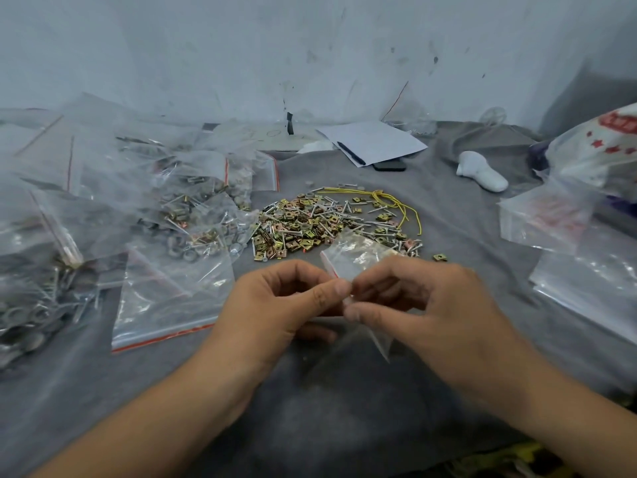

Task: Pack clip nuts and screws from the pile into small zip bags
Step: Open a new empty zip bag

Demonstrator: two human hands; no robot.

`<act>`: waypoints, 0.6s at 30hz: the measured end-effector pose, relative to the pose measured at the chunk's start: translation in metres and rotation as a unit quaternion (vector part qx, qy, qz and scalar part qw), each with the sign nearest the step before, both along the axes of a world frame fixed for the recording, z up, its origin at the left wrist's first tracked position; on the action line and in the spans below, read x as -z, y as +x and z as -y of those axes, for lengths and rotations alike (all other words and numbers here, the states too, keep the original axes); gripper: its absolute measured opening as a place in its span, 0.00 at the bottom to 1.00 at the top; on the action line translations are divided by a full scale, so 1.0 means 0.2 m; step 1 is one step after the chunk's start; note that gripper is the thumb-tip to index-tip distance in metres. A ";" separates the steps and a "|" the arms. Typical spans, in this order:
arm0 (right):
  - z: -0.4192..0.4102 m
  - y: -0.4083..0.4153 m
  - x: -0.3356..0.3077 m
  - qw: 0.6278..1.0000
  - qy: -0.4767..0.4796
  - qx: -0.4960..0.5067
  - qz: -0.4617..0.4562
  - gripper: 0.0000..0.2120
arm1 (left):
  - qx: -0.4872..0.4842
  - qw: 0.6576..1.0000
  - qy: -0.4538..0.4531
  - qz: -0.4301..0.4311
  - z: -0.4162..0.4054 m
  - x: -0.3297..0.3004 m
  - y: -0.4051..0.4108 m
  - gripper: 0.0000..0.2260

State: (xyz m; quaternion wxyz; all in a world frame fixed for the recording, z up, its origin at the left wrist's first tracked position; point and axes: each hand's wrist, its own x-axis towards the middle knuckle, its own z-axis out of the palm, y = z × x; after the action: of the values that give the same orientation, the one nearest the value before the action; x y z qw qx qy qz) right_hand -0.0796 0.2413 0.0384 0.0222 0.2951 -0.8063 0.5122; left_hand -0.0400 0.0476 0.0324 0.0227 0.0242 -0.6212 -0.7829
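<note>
Clear zip bag [358, 257] pinched by left hand [286, 301] and right hand [431, 305]; no writing legible.

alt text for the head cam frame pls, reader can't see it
Both hands, left hand and right hand, pinch an empty small zip bag above a grey cloth. Just beyond lies a pile of clip nuts and screws with a yellow cord; filled zip bags sit to the left, empty bags to the right.

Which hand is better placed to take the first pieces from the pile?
Probably the right hand: the pile lies just beyond it. Both hands pinch the bag; the left could keep it.
</note>
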 end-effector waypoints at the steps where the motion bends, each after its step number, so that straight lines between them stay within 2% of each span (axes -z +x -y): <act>1: 0.00 0.00 0.00 0.999 -0.021 -0.011 0.029 0.10 | 0.004 1.000 -0.002 -0.003 0.00 0.00 0.00 0.11; 8: 0.01 -0.01 0.02 0.985 -0.093 -0.052 0.134 0.10 | 0.009 1.000 -0.008 -0.001 0.01 0.01 0.00 0.10; 18: 0.01 -0.03 0.02 0.983 -0.103 -0.058 0.143 0.06 | 0.010 1.000 0.004 0.012 0.01 0.01 0.00 0.10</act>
State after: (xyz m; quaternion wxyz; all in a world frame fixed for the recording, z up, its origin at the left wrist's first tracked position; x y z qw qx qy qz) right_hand -0.0863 0.2397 0.0352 -0.0926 0.2613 -0.7254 0.6300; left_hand -0.0398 0.0459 0.0296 0.0072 0.0273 -0.6183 -0.7854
